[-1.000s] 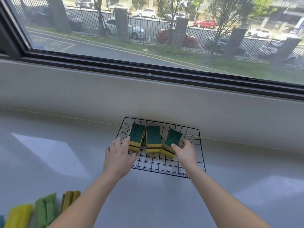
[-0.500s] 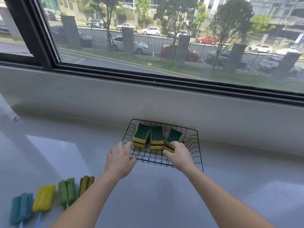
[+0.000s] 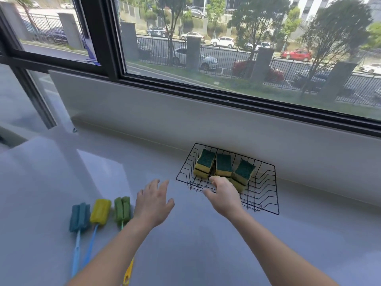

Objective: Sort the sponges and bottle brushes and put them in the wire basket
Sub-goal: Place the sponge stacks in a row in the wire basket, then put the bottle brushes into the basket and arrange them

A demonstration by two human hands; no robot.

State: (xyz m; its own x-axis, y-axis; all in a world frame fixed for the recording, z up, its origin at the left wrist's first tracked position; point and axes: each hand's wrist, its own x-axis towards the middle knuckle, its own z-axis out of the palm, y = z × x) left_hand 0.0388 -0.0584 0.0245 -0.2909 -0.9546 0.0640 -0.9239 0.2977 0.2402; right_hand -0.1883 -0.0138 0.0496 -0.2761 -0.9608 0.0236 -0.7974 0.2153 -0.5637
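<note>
Grey counter (image 3: 206,254), black-framed window (image 3: 107,38) — sunlit street outside

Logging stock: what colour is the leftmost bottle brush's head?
The leftmost bottle brush has a teal-blue head, seen in the head view.

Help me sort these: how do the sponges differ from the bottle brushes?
The sponges are handleless yellow blocks topped dark green; the bottle brushes have long thin handles. The sponges sit in the wire basket; the bottle brushes lie on the counter outside it. Both sit in side-by-side rows.
</note>
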